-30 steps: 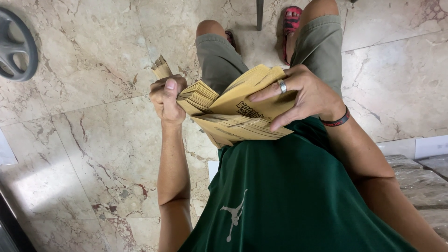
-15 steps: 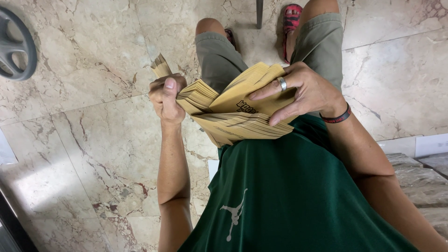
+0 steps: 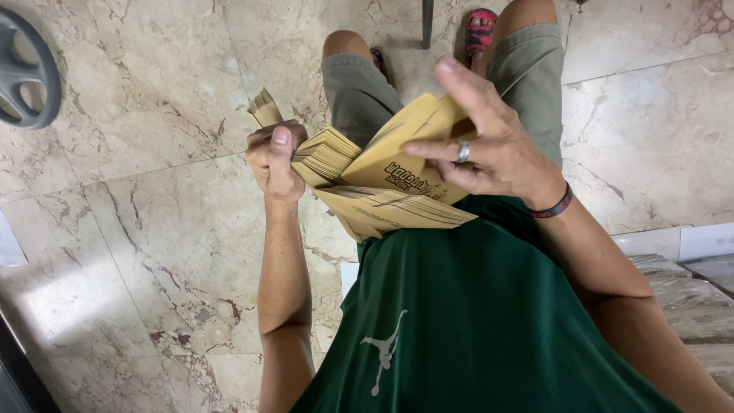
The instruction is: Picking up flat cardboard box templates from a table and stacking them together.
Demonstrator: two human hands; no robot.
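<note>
1. Stack of tan paper envelopes [image 3: 382,180] — thick bundle held in front of the lap, above the grey shorts [image 3: 359,95] and just beyond the green shirt [image 3: 474,321]; fanned open into two blocks, a flatter lower part and an upper part tilted up to the right.
2. Left hand [image 3: 274,157] — closed in a fist about the left end of the stack, thumb on top; a few envelope corners stick out past the far side of the fist.
3. Right hand [image 3: 482,145] — spread fairly wide, fingers extended, resting on the raised right-hand block; ring on one finger, dark wristband [image 3: 552,206] at the wrist; contact looks light, and a true grip cannot be told.
4. Progress, as judged — the bundle appears split somewhere near its middle, so part of the leafing seems done and a good share left; no exact share can be read.
5. Surroundings — marble floor [image 3: 153,229]; grey wheel-shaped object [image 3: 27,73] at far left, cut by the frame edge; red sandal [image 3: 480,27] at the far edge; stone ledge [image 3: 688,283] at right.
6. Hidden or unclear — envelope faces mostly concealed; underside of the stack and right fingertips' hold out of sight.
</note>
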